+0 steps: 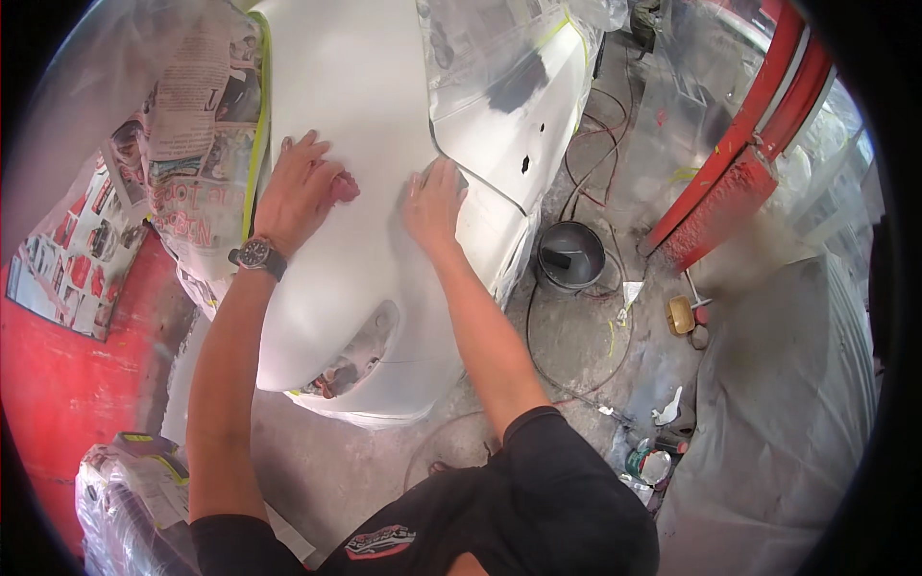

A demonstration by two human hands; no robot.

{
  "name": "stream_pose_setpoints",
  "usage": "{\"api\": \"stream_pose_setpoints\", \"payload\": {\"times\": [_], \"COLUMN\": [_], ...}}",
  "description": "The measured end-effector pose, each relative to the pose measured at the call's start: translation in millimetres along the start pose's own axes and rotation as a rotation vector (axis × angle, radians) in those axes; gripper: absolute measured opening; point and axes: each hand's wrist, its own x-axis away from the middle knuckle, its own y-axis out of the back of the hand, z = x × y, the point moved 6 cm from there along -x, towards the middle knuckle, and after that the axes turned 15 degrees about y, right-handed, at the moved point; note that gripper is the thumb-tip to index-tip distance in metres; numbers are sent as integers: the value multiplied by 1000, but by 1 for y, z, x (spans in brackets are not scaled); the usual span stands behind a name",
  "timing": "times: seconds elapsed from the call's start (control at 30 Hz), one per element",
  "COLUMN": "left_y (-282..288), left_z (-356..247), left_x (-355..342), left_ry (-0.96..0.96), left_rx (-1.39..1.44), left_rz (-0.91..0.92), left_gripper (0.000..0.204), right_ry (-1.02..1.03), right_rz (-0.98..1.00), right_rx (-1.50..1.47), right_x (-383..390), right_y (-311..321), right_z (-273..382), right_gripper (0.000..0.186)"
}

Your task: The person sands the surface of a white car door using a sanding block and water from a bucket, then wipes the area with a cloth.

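Observation:
Both my hands are on a matte white car body panel that curves down toward me. My left hand, with a black watch on its wrist, lies on the panel's left part. A crumpled pinkish-red cloth pokes out from under its fingers and thumb. Near the seam along the panel's right side, my right hand is curled over a dark grey pad, mostly hidden by the fingers. Below the hands, a lamp opening in the white surface shows printed paper inside.
Newspaper masking edged with yellow-green tape covers the left side; clear plastic film lies beyond. On the floor to the right are a black bucket, looping hoses and a tan sponge. A red post rises farther right.

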Motion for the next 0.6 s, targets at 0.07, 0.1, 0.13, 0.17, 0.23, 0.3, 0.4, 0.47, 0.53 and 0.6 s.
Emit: {"api": "stream_pose_setpoints", "payload": {"times": [0.07,0.1,0.13,0.17,0.23,0.3,0.4,0.47,0.53,0.6], "left_y": [-2,-2,-5,-3,0,-2,-2,-3,-7,-11], "left_z": [-1,0,0,1,1,-1,9,6,-1,-1], "left_x": [0,0,-1,2,0,-1,5,5,-4,-2], "left_ry": [-1,5,8,10,3,-1,11,4,-22,-17], "left_rx": [5,1,7,10,23,34,21,18,18,11], "left_rz": [7,9,10,8,-7,-4,25,36,18,42], "left_gripper": [31,32,32,33,34,34,43,46,45,43], "right_ry": [150,242,154,57,-24,84,142,84,64,73], "right_rz": [-73,-141,-134,-110,-54,-57,22,20,-79,-131], "right_rx": [94,282,232,161,85,-8,50,82,60,10], "right_x": [9,18,11,12,-2,-4,12,29,29,49], "right_y": [-7,-1,3,2,-3,-1,-5,-3,-12,-22], "right_z": [-19,-21,-26,-19,-6,-2,-17,-31,-23,8], "right_gripper": [57,55,56,57,58,58,58,59,64,68]}}
